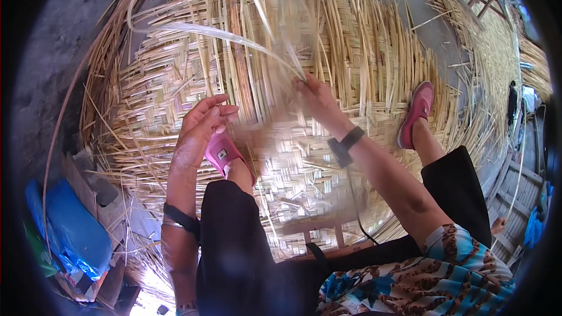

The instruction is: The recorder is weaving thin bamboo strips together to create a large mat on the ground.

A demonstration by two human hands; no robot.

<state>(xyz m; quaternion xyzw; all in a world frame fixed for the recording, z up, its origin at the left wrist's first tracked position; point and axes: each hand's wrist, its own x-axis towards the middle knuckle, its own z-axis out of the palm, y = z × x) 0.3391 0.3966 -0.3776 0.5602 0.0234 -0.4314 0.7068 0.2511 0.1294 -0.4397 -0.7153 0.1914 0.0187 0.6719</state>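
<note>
The woven mat (298,178) of straw-coloured split strips fills the middle of the frame and looks partly finished. Across the centre and lower centre the over-and-under pattern is set, while toward the top long loose ends (351,17) run out unbound, so I judge that more crossing and some edge work are left. How much lies beyond the view I cannot tell. The mat lies flat, its strips uneven in tone from cream to brown, with ragged tips at the left and right; a blur over the centre hides part of the weave.

Above it, a long pale strip (234,38) arcs from the upper left to the right hand (319,100), whose thumb and fingers are pinched on its end; this strip is not yet woven in. The left hand (202,122), left of centre, has its fingers parted and loosely bent, with nothing clearly seen between them.

Farther out, two pink shoes (418,114) stand on the mat, loose strips (108,76) lie along the upper left, and blue plastic (76,228) sits at the lower left
</note>
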